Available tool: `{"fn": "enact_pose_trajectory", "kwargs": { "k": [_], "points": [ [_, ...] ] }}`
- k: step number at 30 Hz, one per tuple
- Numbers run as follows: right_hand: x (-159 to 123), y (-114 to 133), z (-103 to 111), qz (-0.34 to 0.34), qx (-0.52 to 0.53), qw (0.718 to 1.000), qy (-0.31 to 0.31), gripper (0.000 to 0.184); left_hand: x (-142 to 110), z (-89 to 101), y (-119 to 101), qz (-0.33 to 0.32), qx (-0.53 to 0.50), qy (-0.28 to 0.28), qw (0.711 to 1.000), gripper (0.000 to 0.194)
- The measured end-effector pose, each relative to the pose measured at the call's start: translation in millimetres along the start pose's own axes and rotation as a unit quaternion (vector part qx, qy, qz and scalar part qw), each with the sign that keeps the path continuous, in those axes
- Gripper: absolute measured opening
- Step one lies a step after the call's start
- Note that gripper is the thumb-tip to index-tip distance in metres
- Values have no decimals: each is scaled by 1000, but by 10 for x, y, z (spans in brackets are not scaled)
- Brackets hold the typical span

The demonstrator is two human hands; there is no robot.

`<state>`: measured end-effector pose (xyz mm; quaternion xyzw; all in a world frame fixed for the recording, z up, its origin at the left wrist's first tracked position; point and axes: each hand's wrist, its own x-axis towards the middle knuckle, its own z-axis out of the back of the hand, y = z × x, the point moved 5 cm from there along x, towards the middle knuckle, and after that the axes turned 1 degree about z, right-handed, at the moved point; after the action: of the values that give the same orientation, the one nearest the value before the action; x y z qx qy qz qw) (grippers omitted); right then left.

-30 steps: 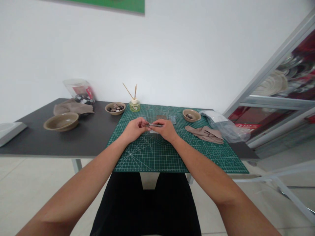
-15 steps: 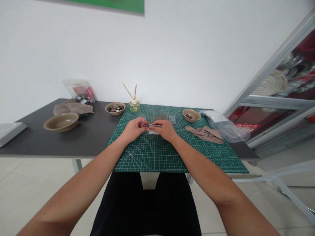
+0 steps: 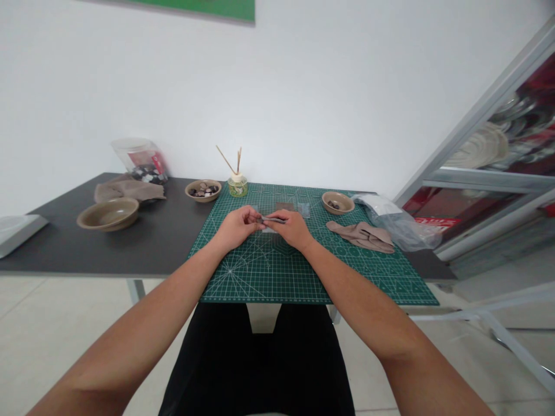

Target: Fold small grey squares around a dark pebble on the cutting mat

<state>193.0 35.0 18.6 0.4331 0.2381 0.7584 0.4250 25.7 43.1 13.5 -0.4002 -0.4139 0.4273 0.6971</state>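
Observation:
Over the green cutting mat (image 3: pixel 260 277), my left hand (image 3: pixel 236 228) and my right hand (image 3: pixel 295 230) meet, both closed. Between their fingertips they pinch a thin, flat grey piece (image 3: pixel 274 220), seen nearly edge-on; its kind is unclear. Just below it a pale flat patch (image 3: pixel 267 230) shows, partly covered by the fingers. Behind my right hand lie a brown flat square (image 3: pixel 284 205) and a small clear bluish packet (image 3: pixel 304 210). To the right are a small bowl (image 3: pixel 337 203) with a few dark pieces and a crumpled brown cloth (image 3: pixel 364 237).
A bowl of stones (image 3: pixel 203 191) and a reed diffuser (image 3: pixel 237 185) stand at the back. Leftward are a larger bowl (image 3: pixel 108 215), another cloth (image 3: pixel 125 189), a clear tub (image 3: pixel 137 157) and a white device (image 3: pixel 19 231). A plastic bag (image 3: pixel 399 222) lies near the right cabinet.
Both hands stay nearly in place with the grey piece between them. Less of the pale patch below the fingers shows now.

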Motion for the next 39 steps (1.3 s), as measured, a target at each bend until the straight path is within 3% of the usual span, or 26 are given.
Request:
{"fn": "enact_pose_trajectory", "kwargs": {
  "k": [9,15,39],
  "points": [
    [-10,7,-4,2,-13,1000,-4,12,13,-7,50,-5,23,12,1000,23],
    [-7,18,-2,2,-23,1000,11,10,3,16,0,-9,13,-10,1000,27],
    [-14,1,9,-10,-5,1000,1,13,-10,-23,-1,-2,8,19,1000,21]
  ]
}}
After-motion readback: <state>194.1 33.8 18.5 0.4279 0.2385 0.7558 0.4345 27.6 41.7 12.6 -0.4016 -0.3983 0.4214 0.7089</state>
